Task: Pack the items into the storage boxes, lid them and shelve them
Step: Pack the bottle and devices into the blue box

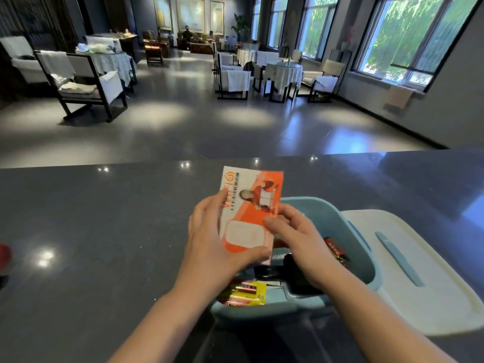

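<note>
Head view: packing is under way. The left hand (209,247) and right hand (296,239) both pinch an orange packet (251,205) above the blue box (361,247), near the bench (104,218) front edge. It likely needs tilting to fit among batteries (246,293); the white lid (432,279) waits beside, right.

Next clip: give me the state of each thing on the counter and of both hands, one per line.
Blue box: open, no lid, partly filled.
White lid: off, lying flat on the counter right of the box.
Orange packet: held in both hands above the box, not yet in.
AA batteries: pack lying inside the box.
Left hand: gripping the packet.
Right hand: fingers on the packet's right edge.
</note>
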`<state>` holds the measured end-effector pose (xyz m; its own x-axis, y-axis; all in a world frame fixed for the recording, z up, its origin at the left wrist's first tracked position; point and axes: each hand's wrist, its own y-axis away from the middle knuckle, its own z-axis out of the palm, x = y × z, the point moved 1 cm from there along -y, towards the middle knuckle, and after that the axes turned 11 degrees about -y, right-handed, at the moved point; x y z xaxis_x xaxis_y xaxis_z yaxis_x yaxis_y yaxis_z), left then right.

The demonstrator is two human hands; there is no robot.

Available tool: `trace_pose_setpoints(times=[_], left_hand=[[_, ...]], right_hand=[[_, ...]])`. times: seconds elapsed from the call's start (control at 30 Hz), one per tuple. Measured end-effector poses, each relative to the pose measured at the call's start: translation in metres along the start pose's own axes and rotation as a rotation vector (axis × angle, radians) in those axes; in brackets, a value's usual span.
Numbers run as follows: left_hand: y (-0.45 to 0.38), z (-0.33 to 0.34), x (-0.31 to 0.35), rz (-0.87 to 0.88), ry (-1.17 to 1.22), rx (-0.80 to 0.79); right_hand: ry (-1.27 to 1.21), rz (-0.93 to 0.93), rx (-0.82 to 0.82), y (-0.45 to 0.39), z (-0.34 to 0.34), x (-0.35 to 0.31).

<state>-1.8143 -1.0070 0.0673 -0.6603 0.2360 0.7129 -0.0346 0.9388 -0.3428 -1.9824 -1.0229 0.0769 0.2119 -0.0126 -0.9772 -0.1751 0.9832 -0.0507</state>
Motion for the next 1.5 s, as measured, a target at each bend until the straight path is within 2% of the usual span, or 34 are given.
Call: trace_pose_setpoints(times=[0.07, 0.13, 0.27, 0.33, 0.43, 0.6, 0.77, 1.0, 1.27, 1.4, 1.5], left_hand=[[0.005, 0.000, -0.010, -0.008, 0.016, -0.039], [0.013, 0.000, -0.023, -0.038, -0.029, -0.055], [0.022, 0.003, -0.039, -0.172, 0.003, -0.061], [0.022, 0.004, -0.037, -0.188, 0.005, -0.047], [0.022, 0.005, -0.036, -0.181, -0.014, -0.036], [0.021, 0.008, -0.041, -0.180, -0.014, -0.006], [0.022, 0.010, -0.041, -0.190, -0.008, 0.019], [0.023, 0.010, -0.040, -0.184, 0.010, 0.023], [0.030, 0.005, -0.039, -0.180, 0.008, -0.010], [0.044, 0.003, -0.040, -0.154, -0.032, -0.012], [0.051, 0.001, -0.040, -0.133, -0.070, 0.015]], right_hand=[[0.014, -0.016, 0.075, -0.003, -0.014, -0.005], [0.175, 0.011, 0.032, -0.005, -0.028, -0.014], [0.825, 0.225, -0.381, -0.014, -0.038, -0.011], [1.048, 0.262, -0.491, -0.020, -0.030, 0.002], [1.217, 0.177, -0.561, -0.029, -0.014, 0.023], [1.215, 0.125, -0.571, -0.042, -0.004, 0.033], [1.149, 0.042, -0.460, -0.045, -0.010, 0.045], [1.200, 0.021, -0.465, -0.052, -0.008, 0.059], [1.143, -0.111, -0.259, -0.034, -0.001, 0.040], [1.107, -0.122, -0.188, -0.010, -0.004, 0.033], [1.188, -0.154, -0.186, 0.001, -0.001, 0.030]])
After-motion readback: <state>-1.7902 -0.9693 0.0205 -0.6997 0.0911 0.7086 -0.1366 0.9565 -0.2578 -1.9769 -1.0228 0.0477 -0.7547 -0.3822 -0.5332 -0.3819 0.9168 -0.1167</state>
